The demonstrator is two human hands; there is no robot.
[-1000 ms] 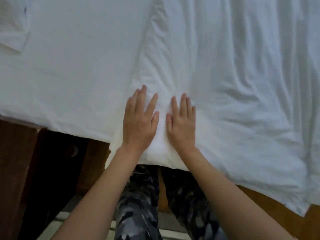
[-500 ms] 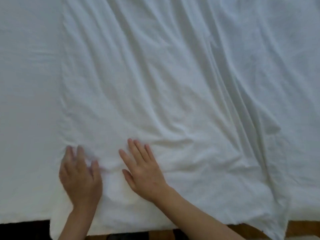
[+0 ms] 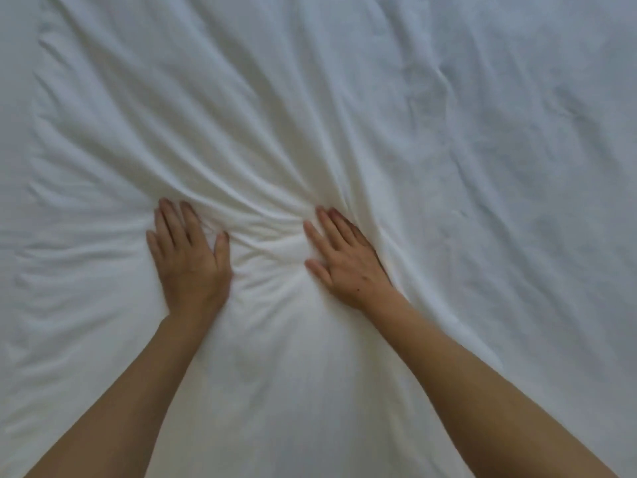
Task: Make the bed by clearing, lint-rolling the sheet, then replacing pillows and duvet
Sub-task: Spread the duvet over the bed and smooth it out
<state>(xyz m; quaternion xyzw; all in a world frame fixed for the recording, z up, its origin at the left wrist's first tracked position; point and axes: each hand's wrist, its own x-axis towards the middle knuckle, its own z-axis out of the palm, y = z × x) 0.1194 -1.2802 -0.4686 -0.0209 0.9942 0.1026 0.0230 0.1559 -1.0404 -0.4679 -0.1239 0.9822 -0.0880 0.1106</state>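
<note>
White duvet (image 3: 396, 115) fills the whole view, spread flat over the bed, so the task's cloth is already laid; no bed edge, pillows or lint roller in sight. Creases fan out from the middle toward the far left and far right, with a bunched ridge (image 3: 265, 232) of cloth between the two hands, likely pushed up because both palms bear down and drag the fabric. Both bare forearms reach in from the near edge. Left hand (image 3: 188, 257) lies palm down, fingers straight and close together, thumb out toward the ridge, holding nothing, just pressing the cloth flat. Right hand (image 3: 344, 257) also palm down, fingers straight and slightly splayed, angled toward the far left, its outer edge sunk into a deep fold; grips nothing. Flat hands suit smoothing, not lifting. Judged step: smoothing wrinkles late in the task. Next probably needs sweeping outward so the ridge spreads instead of piling up.
</note>
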